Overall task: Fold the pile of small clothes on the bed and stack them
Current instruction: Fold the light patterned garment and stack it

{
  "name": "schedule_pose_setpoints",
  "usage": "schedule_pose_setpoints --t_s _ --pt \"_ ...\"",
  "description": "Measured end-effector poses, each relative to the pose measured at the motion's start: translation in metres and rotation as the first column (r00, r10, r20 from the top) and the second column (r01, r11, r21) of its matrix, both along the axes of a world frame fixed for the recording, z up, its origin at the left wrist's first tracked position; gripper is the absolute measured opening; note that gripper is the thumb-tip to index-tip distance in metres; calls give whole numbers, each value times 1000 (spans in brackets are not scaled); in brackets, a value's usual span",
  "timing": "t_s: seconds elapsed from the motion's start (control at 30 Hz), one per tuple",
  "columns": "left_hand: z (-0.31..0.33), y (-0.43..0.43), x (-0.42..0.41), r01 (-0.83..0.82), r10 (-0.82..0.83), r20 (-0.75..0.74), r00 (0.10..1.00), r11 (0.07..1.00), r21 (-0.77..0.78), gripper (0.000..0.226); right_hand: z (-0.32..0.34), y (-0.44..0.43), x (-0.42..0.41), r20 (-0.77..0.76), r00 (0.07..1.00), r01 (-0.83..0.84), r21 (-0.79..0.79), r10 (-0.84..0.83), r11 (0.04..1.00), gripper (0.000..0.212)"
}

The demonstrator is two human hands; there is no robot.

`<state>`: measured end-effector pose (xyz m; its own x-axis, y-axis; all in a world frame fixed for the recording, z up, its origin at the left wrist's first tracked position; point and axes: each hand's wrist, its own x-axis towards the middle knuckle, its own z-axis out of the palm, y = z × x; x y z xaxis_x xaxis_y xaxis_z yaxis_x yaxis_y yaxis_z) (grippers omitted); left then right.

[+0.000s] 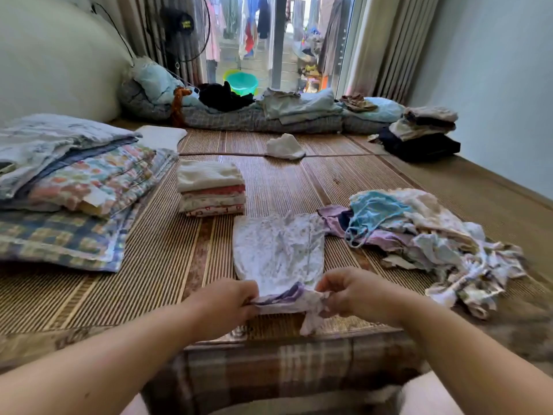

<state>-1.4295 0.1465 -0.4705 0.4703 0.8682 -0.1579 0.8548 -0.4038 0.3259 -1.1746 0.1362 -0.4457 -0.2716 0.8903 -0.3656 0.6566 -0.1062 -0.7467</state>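
A small white garment with a pale print [278,250] lies flat on the bamboo mat [344,178] near the bed's front edge. My left hand [227,298] pinches its near left corner and my right hand [350,292] pinches its near right corner, where a purple-trimmed hem bunches up. To the right sits the loose pile of small clothes [434,235], with a light blue piece on top. Behind the garment on the left stands a neat stack of folded clothes [211,188], a cream one uppermost.
Folded quilts and a plaid blanket [68,187] fill the left side. A white cloth [285,146] lies mid-mat. A dark and beige stack [422,133] sits at the far right. Rolled bedding [269,115] lines the window. The plaid bed edge [284,363] is just below my hands.
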Motion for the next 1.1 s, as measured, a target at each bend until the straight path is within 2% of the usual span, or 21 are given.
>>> schedule_pose_setpoints --t_s 0.1,0.17,0.27,0.3,0.37,0.43,0.5,0.57,0.6,0.67,0.73,0.8,0.9,0.97,1.03,1.1 --pt "6 -3 -4 66 -70 -39 997 994 -91 28 13 -1 1 9 995 -95 -82 96 992 19" --pt "11 -1 -3 45 -45 5 999 986 -159 24 21 8 -3 11 997 -78 -57 79 995 21" --pt "12 10 4 -80 157 275 949 959 -271 15 18 37 -9 -48 993 110 98 -106 989 25" --pt "9 17 7 -131 218 323 921 954 -270 14 11 47 -11 -92 979 190 127 -179 974 27" --pt "2 33 9 -242 293 301 908 951 -194 15 -2 60 -18 -133 943 327 181 -306 928 39" --pt "-9 42 12 -333 354 252 901 935 -124 26 -17 56 -25 -36 923 375 317 -384 871 52" --pt "-17 43 15 -345 351 266 898 936 -68 52 -32 41 -30 43 926 308 485 -374 819 49" --pt "-21 36 14 -226 221 279 935 974 -13 61 -48 27 -32 135 972 82 567 -191 820 41" --pt "-23 33 13 -119 112 216 970 993 19 62 -56 22 -33 232 971 -85 566 -60 820 38" --pt "-29 28 9 90 -90 -13 996 996 29 67 -69 19 -33 468 870 -395 470 156 790 47" --pt "-41 31 3 161 -165 -195 967 986 -40 76 -80 26 -32 584 780 -473 313 226 824 65" --pt "-52 37 -1 131 -147 -256 955 988 -80 78 -85 36 -31 609 770 -430 274 191 860 70" --pt "-54 46 -4 92 -105 -203 974 993 -76 64 -80 44 -29 552 829 -338 360 94 870 42" --pt "-51 47 -6 54 -60 -77 995 996 -69 42 -69 44 -29 522 848 -309 351 89 884 20" --pt "-45 47 -8 -41 50 81 995 993 -113 24 -59 42 -26 455 884 -259 283 108 924 14" --pt "-37 43 -10 -68 115 203 972 972 -225 28 -46 40 -22 357 929 -183 211 99 960 21"
